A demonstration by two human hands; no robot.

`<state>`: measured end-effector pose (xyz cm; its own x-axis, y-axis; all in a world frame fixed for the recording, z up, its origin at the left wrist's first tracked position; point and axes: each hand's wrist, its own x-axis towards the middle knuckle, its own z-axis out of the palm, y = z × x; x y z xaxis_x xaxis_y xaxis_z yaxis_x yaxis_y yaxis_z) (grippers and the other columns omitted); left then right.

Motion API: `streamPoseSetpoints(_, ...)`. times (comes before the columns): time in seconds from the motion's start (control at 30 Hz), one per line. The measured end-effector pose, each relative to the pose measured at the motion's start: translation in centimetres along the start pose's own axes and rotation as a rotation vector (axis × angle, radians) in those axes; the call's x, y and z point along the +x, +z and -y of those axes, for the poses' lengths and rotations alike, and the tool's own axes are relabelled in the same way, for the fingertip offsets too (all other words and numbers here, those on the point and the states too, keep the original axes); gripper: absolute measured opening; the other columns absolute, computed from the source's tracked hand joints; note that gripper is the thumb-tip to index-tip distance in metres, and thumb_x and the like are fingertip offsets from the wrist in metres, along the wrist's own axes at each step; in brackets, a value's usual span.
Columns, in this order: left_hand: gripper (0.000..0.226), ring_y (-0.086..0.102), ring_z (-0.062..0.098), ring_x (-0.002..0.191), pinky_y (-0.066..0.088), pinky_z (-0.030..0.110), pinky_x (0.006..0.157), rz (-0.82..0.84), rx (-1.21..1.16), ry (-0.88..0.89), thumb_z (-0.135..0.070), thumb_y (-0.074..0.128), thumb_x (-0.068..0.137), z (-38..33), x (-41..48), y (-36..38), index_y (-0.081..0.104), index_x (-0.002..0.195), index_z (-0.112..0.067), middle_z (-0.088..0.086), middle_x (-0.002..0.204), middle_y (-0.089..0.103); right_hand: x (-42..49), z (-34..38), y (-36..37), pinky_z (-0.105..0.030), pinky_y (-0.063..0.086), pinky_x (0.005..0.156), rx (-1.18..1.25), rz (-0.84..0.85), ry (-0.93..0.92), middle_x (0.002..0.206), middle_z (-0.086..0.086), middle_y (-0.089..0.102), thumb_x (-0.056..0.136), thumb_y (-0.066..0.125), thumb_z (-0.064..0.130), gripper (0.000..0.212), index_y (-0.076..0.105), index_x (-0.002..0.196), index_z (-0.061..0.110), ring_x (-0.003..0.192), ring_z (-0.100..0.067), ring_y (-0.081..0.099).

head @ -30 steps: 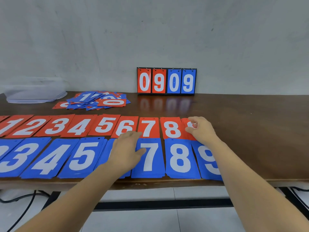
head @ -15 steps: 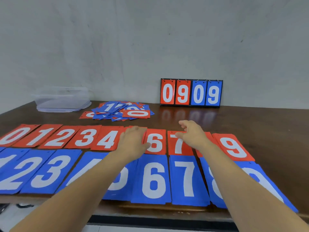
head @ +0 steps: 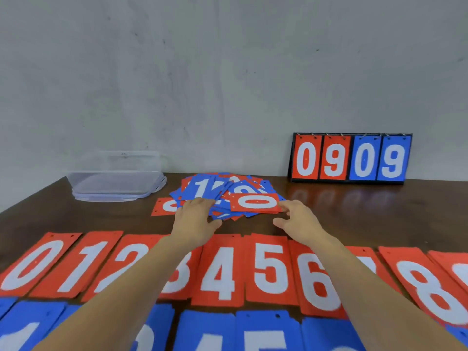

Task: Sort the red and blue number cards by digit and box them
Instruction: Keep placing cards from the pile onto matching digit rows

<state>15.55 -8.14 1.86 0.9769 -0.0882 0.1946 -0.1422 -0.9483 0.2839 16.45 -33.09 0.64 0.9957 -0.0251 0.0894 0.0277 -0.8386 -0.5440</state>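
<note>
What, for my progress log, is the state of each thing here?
Left hand: open, resting on loose card pile
Right hand: open, touching red 0 card
Loose card pile: unsorted, colours mixed
Red card row: laid out by digit
Blue card row: laid out, partly cropped
Clear plastic box: no cards visible inside
Scoreboard: upright, showing 0909

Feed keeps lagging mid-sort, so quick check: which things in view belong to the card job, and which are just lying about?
Job: unsorted card pile, topped by a red 0 card; sorted red row; sorted blue row; clear plastic box; left hand on the pile; right hand at the red 0 card.
Lying about: flip scoreboard showing 0909; wooden table.
</note>
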Motion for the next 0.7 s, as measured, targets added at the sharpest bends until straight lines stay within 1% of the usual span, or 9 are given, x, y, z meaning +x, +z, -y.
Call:
streamPoseSetpoints(0.1, 0.058, 0.034, 0.023, 0.136, 0.027, 0.036, 0.112, -0.007, -0.012, -0.006, -0.041, 0.059, 0.091, 2.3, 2.7, 0.3, 0.042, 0.143, -0.022, 0.001, 0.147, 0.041, 2.3, 1.0, 1.1, -0.030, 0.044, 0.093, -0.025, -0.036, 0.010, 0.136, -0.002, 0.045, 0.091, 0.061, 0.031, 0.052, 0.046, 0.140, 0.019, 0.121, -0.017, 0.047)
streamPoseSetpoints(0.2, 0.059, 0.026, 0.024, 0.141, 0.021, 0.035, 0.114, 0.006, 0.012, -0.004, -0.043, 0.055, 0.093, 3.9, 4.9, 0.6, 0.038, 0.145, -0.022, 0.002, 0.154, 0.032, 4.6, 2.0, 1.9, -0.033, 0.040, 0.100, -0.073, -0.065, -0.014, 0.139, -0.004, 0.045, 0.094, 0.058, 0.030, 0.048, 0.047, 0.139, 0.018, 0.126, -0.019, 0.043)
streamPoseSetpoints(0.3, 0.063, 0.016, 0.021, 0.146, 0.014, 0.037, 0.117, 0.079, 0.046, 0.011, -0.048, 0.046, 0.096, 4.7, 6.4, 1.0, 0.028, 0.150, -0.021, 0.002, 0.159, 0.020, 6.2, 2.8, 2.5, -0.037, 0.031, 0.111, -0.165, -0.014, -0.035, 0.149, -0.003, 0.036, 0.097, 0.052, 0.030, 0.050, 0.040, 0.144, 0.019, 0.137, -0.020, 0.032)
streamPoseSetpoints(0.37, 0.065, 0.014, 0.019, 0.147, 0.012, 0.038, 0.118, 0.156, 0.062, 0.023, -0.051, 0.039, 0.098, 4.9, 6.8, 1.3, 0.023, 0.151, -0.018, 0.003, 0.160, 0.017, 6.8, 2.9, 2.9, -0.037, 0.023, 0.114, -0.245, 0.049, -0.043, 0.154, -0.004, 0.030, 0.098, 0.049, 0.035, 0.056, 0.031, 0.149, 0.019, 0.141, -0.021, 0.026)
streamPoseSetpoints(0.43, 0.065, 0.014, 0.017, 0.147, 0.011, 0.038, 0.118, 0.218, 0.085, 0.043, -0.053, 0.032, 0.099, 5.1, 6.6, 1.7, 0.022, 0.151, -0.016, 0.003, 0.160, 0.017, 7.1, 2.6, 3.1, -0.036, 0.021, 0.115, -0.321, 0.083, -0.039, 0.154, -0.004, 0.030, 0.098, 0.046, 0.042, 0.061, 0.026, 0.150, 0.018, 0.141, -0.021, 0.026)
streamPoseSetpoints(0.53, 0.062, 0.009, 0.013, 0.148, 0.006, 0.038, 0.118, 0.254, 0.116, 0.087, -0.052, 0.026, 0.101, 5.6, 5.3, 1.8, 0.021, 0.152, -0.017, 0.000, 0.161, 0.013, 6.9, 1.9, 3.1, -0.037, 0.022, 0.115, -0.419, 0.081, -0.022, 0.152, -0.005, 0.031, 0.097, 0.039, 0.054, 0.066, 0.024, 0.150, 0.018, 0.139, -0.022, 0.030)
streamPoseSetpoints(0.6, 0.059, 0.009, 0.011, 0.148, 0.005, 0.039, 0.119, 0.261, 0.149, 0.116, -0.050, 0.024, 0.102, 5.8, 4.1, 1.4, 0.022, 0.152, -0.019, -0.002, 0.161, 0.013, 6.5, 1.6, 3.0, -0.037, 0.028, 0.112, -0.473, 0.049, -0.010, 0.147, -0.007, 0.036, 0.094, 0.037, 0.060, 0.070, 0.026, 0.149, 0.018, 0.134, -0.023, 0.036)
streamPoseSetpoints(0.67, 0.054, 0.019, 0.012, 0.146, 0.009, 0.038, 0.117, 0.263, 0.163, 0.125, -0.047, 0.026, 0.102, 6.1, 3.0, 0.9, 0.030, 0.150, -0.021, -0.003, 0.159, 0.023, 6.3, 1.5, 2.7, -0.037, 0.035, 0.106, -0.482, 0.027, 0.018, 0.141, -0.008, 0.038, 0.091, 0.039, 0.065, 0.073, 0.031, 0.146, 0.017, 0.127, -0.024, 0.040)
streamPoseSetpoints(0.7, 0.050, 0.031, 0.014, 0.140, 0.015, 0.036, 0.114, 0.237, 0.151, 0.127, -0.045, 0.029, 0.102, 6.2, 2.6, 0.6, 0.039, 0.145, -0.021, -0.003, 0.153, 0.036, 6.2, 1.5, 2.6, -0.037, 0.038, 0.104, -0.468, 0.024, 0.038, 0.139, -0.008, 0.039, 0.089, 0.042, 0.066, 0.075, 0.033, 0.144, 0.018, 0.125, -0.023, 0.042)
